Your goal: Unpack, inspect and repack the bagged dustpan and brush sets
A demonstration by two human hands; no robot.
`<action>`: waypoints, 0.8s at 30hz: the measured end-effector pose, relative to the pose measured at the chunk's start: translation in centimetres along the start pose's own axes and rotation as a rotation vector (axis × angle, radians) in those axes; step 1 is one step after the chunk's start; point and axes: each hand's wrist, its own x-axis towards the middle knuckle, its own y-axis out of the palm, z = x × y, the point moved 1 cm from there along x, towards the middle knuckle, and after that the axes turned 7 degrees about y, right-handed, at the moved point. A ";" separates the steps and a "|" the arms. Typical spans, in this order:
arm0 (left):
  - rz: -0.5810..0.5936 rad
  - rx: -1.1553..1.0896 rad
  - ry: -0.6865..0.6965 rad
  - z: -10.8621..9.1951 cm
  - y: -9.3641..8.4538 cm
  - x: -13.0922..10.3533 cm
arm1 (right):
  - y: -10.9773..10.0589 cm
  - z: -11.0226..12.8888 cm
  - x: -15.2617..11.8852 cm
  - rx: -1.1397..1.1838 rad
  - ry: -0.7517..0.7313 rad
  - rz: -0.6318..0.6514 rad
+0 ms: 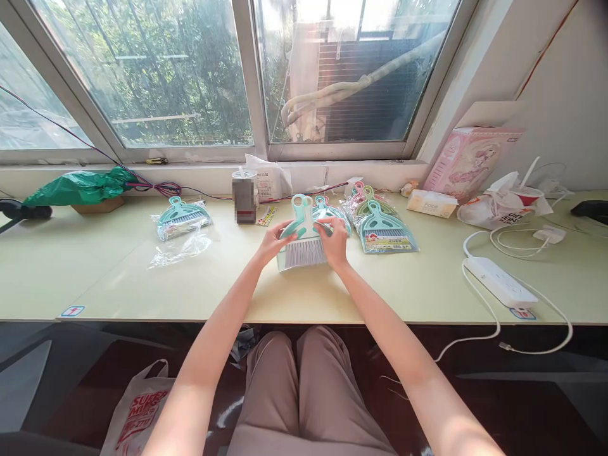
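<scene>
Between my two hands is a small hand brush [304, 251] with pale bristles and a white and mint-green handle, laid against a mint-green dustpan [284, 258]. My left hand [274, 243] grips the set at its left edge, thumb on the front. My right hand [334, 240] closes on its right side with bent fingers. Just behind my right hand, another dustpan set [322, 204] is partly hidden. To the right lie several bagged dustpan and brush sets [386, 228], with a printed card in the front one. A further set [183, 216] lies at the left on clear plastic.
Empty clear wrapping [183, 249] lies on the desk [142, 291]. A drink cup [244, 197] and a printed card [266, 216] stand near the window. A white power strip [500, 282], loose cables, a tissue pack [432, 203] and a pink box [475, 161] are at the right.
</scene>
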 end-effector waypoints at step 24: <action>0.084 0.022 -0.124 0.1 1.0 -0.4 | 0.3 0.0 1.1 0.207 0.390 0.253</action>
